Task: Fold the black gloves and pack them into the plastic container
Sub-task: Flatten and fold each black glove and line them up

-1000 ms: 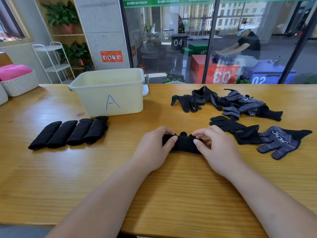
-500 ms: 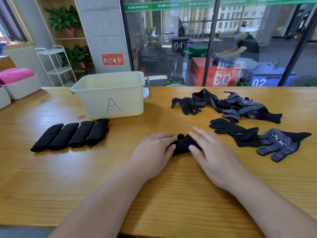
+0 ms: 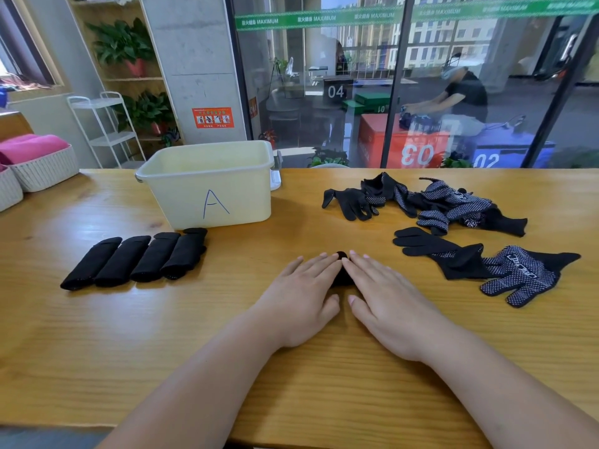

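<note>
My left hand (image 3: 301, 296) and right hand (image 3: 389, 293), fingers straight, press the folded glove (image 3: 340, 277) flat on the table (image 3: 194, 335), likely to set its crease before packing.

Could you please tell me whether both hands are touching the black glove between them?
Touching. The head view shows the left hand and the right hand pressed flat on the folded black glove, which peeks out between their fingers.

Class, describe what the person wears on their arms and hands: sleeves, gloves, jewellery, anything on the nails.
The left hand and right hand wear no gloves, rings or watch. Both forearms are bare, with no sleeve in view. The nails look short, with no bright polish.
</note>
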`<state>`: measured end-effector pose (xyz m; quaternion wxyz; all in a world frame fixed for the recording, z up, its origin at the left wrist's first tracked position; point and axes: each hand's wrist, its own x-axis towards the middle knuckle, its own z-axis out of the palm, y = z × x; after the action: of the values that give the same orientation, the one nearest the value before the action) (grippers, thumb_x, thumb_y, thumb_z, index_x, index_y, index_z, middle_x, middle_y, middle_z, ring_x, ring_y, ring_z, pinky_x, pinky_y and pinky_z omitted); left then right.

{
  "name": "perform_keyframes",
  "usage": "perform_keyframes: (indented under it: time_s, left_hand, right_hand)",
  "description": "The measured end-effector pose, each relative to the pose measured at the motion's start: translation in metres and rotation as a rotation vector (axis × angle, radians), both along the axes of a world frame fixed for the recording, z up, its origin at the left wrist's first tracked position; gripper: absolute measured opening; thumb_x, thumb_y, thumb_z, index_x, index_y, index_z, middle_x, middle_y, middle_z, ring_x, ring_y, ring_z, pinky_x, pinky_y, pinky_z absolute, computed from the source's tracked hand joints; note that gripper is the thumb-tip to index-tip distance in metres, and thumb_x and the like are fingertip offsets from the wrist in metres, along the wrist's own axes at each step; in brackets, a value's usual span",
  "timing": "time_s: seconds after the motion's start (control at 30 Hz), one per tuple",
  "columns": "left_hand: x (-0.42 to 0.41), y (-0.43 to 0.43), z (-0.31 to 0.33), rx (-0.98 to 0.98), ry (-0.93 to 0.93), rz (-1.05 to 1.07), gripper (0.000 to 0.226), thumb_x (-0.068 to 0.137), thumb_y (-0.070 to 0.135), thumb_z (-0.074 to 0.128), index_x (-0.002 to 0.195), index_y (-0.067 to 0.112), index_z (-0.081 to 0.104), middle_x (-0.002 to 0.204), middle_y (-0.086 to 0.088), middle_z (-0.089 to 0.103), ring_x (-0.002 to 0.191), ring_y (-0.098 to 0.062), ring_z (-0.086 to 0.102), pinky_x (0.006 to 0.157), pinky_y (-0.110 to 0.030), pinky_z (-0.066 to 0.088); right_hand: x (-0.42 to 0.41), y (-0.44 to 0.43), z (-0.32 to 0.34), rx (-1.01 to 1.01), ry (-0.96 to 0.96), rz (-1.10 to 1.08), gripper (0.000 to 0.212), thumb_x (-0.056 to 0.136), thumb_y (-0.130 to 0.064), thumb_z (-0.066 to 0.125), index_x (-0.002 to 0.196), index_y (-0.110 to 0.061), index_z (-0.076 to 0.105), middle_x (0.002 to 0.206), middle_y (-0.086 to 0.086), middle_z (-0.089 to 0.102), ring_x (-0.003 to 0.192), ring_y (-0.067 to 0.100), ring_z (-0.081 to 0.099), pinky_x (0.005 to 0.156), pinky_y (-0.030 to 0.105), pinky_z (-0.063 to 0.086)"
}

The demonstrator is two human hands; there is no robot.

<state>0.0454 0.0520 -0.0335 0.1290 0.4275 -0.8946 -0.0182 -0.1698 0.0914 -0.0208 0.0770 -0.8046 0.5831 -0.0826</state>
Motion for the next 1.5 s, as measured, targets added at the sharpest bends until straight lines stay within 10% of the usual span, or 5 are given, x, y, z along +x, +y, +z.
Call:
perform_keyframes:
  time_s: [0.3,0.67,1.17,1.5]
  left_hand:
    - [0.014,-0.004,0.007,-0.037,0.21,0.21,0.05,0.111,0.04,0.043,0.159,0.024,0.046,0.164,0.008,0.045,0.155,-0.012,0.031,0.13,-0.035,0.019]
    - [0.041,-0.011,0.01,-0.121,0.383,0.476,0.028,0.103,0.032,0.059,0.129,0.03,0.068,0.126,0.012,0.062,0.119,-0.015,0.055,0.102,-0.037,0.046]
    - [0.145,-0.015,0.001,-0.289,0.242,0.634,0.033,0.1,0.022,0.05,0.119,0.022,0.076,0.124,0.006,0.069,0.122,-0.021,0.059,0.112,-0.041,0.042]
    - [0.163,-0.024,-0.011,-0.257,0.323,0.748,0.048,0.095,0.033,0.035,0.11,0.013,0.076,0.125,0.002,0.072,0.122,-0.022,0.064,0.113,-0.044,0.046]
  right_hand:
    - [0.0,-0.019,0.014,-0.194,-0.208,-0.102,0.03,0.108,-0.048,0.048,0.127,-0.04,0.071,0.136,-0.023,0.058,0.127,0.008,0.052,0.103,0.033,0.045]
    - [0.049,-0.046,0.028,-0.014,-0.347,-0.166,0.031,0.097,-0.054,0.071,0.121,-0.034,0.072,0.097,-0.016,0.069,0.086,0.004,0.063,0.069,0.024,0.049]
    - [0.188,-0.088,0.017,-0.098,-0.416,-0.083,0.031,0.107,-0.025,0.056,0.133,-0.021,0.073,0.134,0.002,0.069,0.122,0.023,0.064,0.102,0.034,0.054]
    - [0.247,-0.106,0.014,-0.029,-0.311,-0.078,0.03,0.107,-0.01,0.044,0.125,-0.007,0.067,0.112,0.009,0.05,0.107,0.032,0.056,0.088,0.036,0.047]
